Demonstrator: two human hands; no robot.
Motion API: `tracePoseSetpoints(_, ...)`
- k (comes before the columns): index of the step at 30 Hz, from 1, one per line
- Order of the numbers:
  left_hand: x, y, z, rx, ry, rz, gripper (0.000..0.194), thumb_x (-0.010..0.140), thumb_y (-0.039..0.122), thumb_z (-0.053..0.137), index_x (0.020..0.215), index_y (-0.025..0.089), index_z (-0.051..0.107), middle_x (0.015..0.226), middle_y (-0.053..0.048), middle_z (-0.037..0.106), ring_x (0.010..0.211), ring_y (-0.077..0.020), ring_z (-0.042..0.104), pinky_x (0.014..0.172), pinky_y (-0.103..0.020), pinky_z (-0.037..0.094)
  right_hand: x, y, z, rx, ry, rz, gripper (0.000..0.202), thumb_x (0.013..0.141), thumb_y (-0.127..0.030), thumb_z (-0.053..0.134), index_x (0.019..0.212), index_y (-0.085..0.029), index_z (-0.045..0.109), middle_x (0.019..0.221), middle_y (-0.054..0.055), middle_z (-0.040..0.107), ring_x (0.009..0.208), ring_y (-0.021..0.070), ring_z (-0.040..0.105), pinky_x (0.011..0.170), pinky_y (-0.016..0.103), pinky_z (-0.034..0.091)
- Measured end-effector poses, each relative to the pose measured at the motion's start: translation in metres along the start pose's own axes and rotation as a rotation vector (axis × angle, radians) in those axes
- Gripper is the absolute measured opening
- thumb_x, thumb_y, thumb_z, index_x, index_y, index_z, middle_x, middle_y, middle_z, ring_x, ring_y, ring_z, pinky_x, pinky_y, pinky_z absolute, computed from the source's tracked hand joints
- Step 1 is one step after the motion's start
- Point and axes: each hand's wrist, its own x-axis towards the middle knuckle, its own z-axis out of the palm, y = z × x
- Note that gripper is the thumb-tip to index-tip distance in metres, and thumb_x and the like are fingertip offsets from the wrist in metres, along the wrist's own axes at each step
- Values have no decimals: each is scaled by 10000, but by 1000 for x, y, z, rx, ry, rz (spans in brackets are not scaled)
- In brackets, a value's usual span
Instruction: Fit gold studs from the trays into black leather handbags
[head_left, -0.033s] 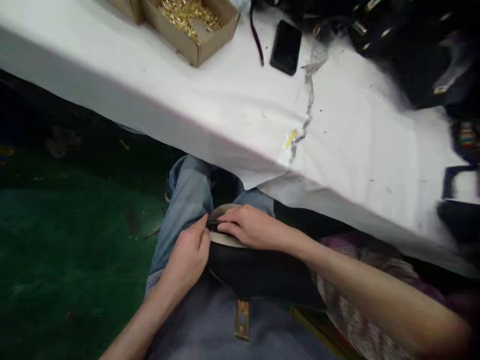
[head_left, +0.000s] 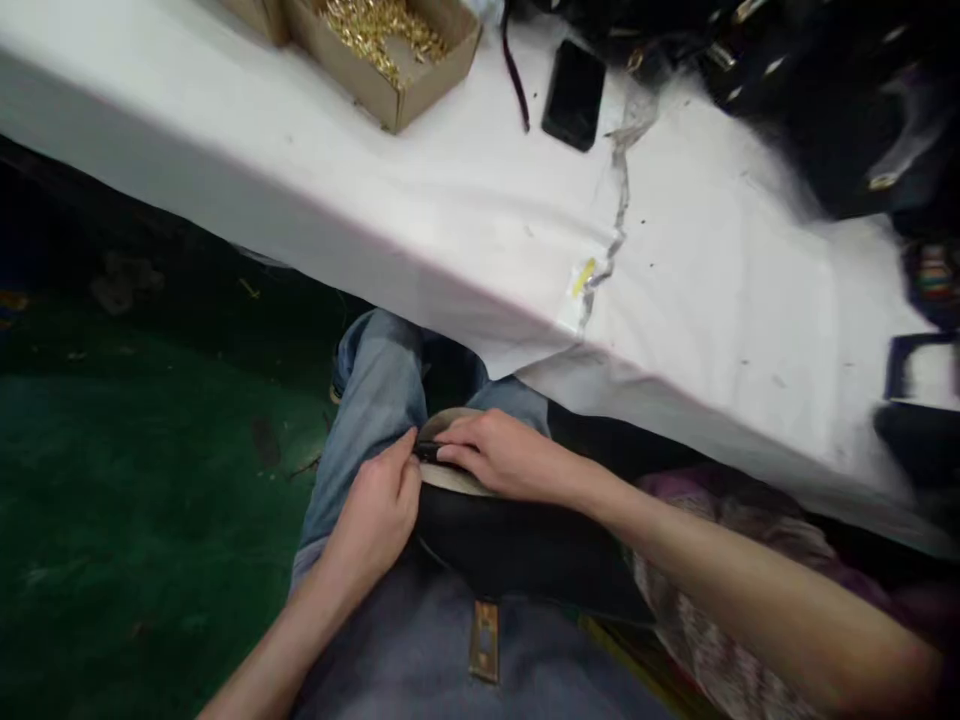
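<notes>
Across my lap lies a black bag, its mouth spread so that the beige lining shows. A small dark piece crosses the opening between my hands; its kind is too blurred to tell. At the left end of the mouth, my left hand is closed, thumb and fingers pinching the bag's edge beside that piece. My right hand reaches in from the right, closed, with thumb and forefinger on the dark piece's right end. Below the bag, a brass-coloured plate rests against my clothing.
A white-covered table runs diagonally ahead. On it are a cardboard box of gold metal parts, a black phone, a dark strip and a dark heap with shiny fittings. Green floor lies at left; patterned fabric at right.
</notes>
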Motion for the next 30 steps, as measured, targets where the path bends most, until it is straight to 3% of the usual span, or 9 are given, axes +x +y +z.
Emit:
tracePoseSetpoints(4, 2, 3, 3, -52, 15, -40, 529, 1108, 332, 430, 1546, 89, 601, 1535, -169, 651, 1442, -282, 616, 1274, -448, 450, 0, 4, 13, -49, 71, -60, 216, 1095, -234, 622, 1003, -180, 809, 989, 74, 785, 938, 221, 716, 897, 336, 528)
tracePoseSetpoints(9, -1, 4, 9, -72, 52, -90, 589, 1117, 346, 410, 1646, 92, 459, 1576, -180, 612, 1472, -284, 592, 1285, -472, 435, 1, 6, 27, -142, 162, -98, 189, 1070, -217, 630, 977, -161, 785, 962, 86, 757, 893, 212, 681, 857, 327, 516)
tracePoseSetpoints(15, -1, 6, 6, 40, 35, -62, 582, 1129, 319, 380, 1673, 114, 389, 1567, -196, 617, 1466, -298, 600, 1253, -484, 464, 9, 7, 26, -174, 162, -107, 179, 1030, -202, 657, 903, -157, 775, 942, 69, 767, 859, 196, 685, 798, 298, 494)
tracePoseSetpoints(19, -5, 12, 6, 244, 40, -53, 579, 1120, 245, 373, 1681, 116, 310, 1427, -232, 709, 1313, -326, 715, 1090, -457, 580, 13, 5, 22, -120, 129, -147, 155, 1028, -161, 649, 953, -166, 785, 1017, 62, 792, 881, 185, 711, 818, 288, 505)
tracePoseSetpoints(24, -9, 21, 10, 540, 12, -104, 570, 1086, 154, 384, 1645, 69, 319, 1048, -216, 807, 871, -332, 823, 751, -378, 608, 14, 5, 22, -99, 114, -168, 137, 1024, -153, 659, 998, -166, 793, 1051, 61, 801, 888, 180, 716, 817, 280, 507)
tracePoseSetpoints(30, -3, 22, -1, 393, -31, -107, 573, 1110, 191, 356, 1667, 76, 287, 1158, -244, 793, 1064, -352, 802, 853, -412, 592, 17, 6, 23, -102, 111, -133, 155, 1022, -153, 659, 959, -161, 801, 1029, 70, 801, 883, 186, 717, 825, 283, 514)
